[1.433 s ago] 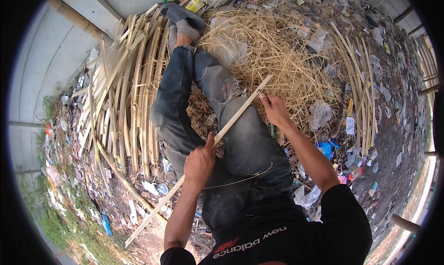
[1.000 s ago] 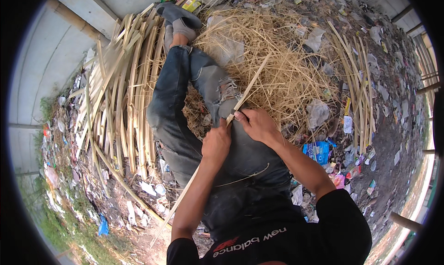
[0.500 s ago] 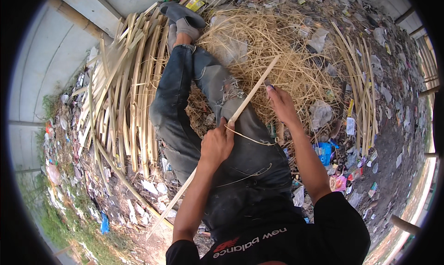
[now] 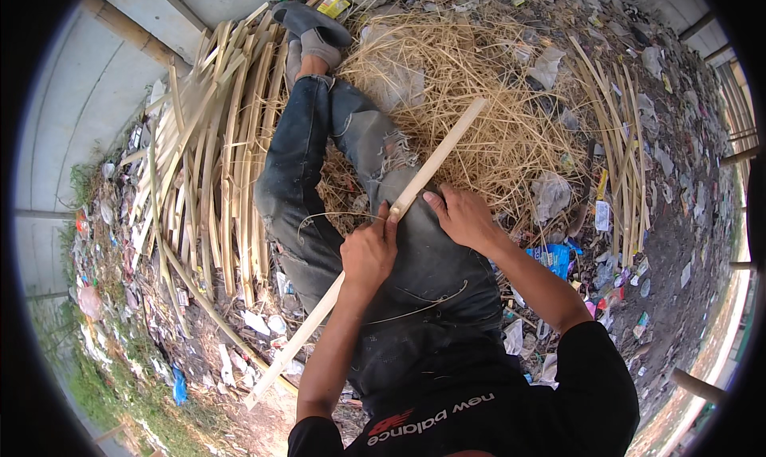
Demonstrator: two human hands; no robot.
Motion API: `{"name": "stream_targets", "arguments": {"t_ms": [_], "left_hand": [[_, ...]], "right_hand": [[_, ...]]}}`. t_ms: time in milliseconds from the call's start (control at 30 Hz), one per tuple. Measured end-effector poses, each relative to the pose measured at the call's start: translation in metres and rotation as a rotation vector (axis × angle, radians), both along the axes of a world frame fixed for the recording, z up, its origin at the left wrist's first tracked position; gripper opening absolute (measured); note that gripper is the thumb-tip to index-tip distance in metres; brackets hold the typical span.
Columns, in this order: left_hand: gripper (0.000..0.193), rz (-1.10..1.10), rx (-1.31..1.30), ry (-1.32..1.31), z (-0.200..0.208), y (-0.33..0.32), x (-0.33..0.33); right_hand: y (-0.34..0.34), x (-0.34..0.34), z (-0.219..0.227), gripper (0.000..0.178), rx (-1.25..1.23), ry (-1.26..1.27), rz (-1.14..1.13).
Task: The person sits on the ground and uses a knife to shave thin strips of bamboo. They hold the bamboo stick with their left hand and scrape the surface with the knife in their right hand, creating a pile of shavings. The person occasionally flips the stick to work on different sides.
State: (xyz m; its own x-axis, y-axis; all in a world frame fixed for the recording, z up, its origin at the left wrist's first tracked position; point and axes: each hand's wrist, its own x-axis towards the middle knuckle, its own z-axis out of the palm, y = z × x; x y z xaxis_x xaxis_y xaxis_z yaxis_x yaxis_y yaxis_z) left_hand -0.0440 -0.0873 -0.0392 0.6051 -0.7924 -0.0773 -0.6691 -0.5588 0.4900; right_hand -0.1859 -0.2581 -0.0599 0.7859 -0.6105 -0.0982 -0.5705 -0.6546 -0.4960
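A long, pale bamboo strip (image 4: 439,158) lies slantwise across my jeans, from beside my left forearm up past the right knee. My left hand (image 4: 369,249) is closed around it near its middle, thumb and forefinger at a darker node. Just to the right, my right hand (image 4: 465,216) rests over the thigh close to the strip, fingers curled and thumb extended. Whatever it grips is hidden. A thin curled shaving (image 4: 335,215) reaches left from my left hand. Another thin fibre (image 4: 431,304) lies on my lap.
Many split bamboo strips (image 4: 231,162) are stacked at the left, by a pale wall (image 4: 64,138). A heap of straw-like shavings (image 4: 487,106) lies beyond my legs. More thin strips (image 4: 626,154) lie at the right. Litter, including a blue wrapper (image 4: 550,257), covers the ground.
My right hand has come down and left, from beside the strip's upper part to near my left hand; the small dark tool at its fingertips no longer shows. The strip's broad face shows more.
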Motion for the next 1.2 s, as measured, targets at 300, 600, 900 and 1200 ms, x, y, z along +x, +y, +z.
{"name": "stream_targets", "arguments": {"t_ms": [300, 600, 900, 1200], "left_hand": [[0.044, -0.017, -0.139, 0.022, -0.015, -0.002, 0.001], [0.093, 0.230, 0.157, 0.247, 0.018, 0.007, 0.014], [0.064, -0.011, -0.115, 0.169, 0.002, 0.014, 0.009], [0.043, 0.018, -0.119, 0.246, -0.011, 0.010, 0.001]], "right_hand": [[0.004, 0.007, 0.004, 0.051, 0.002, -0.089, 0.072], [-0.007, -0.009, -0.024, 0.047, 0.119, -0.234, -0.006], [-0.004, -0.007, 0.014, 0.042, 0.141, -0.115, 0.133], [-0.005, 0.009, 0.018, 0.050, 0.151, 0.106, 0.139]]}}
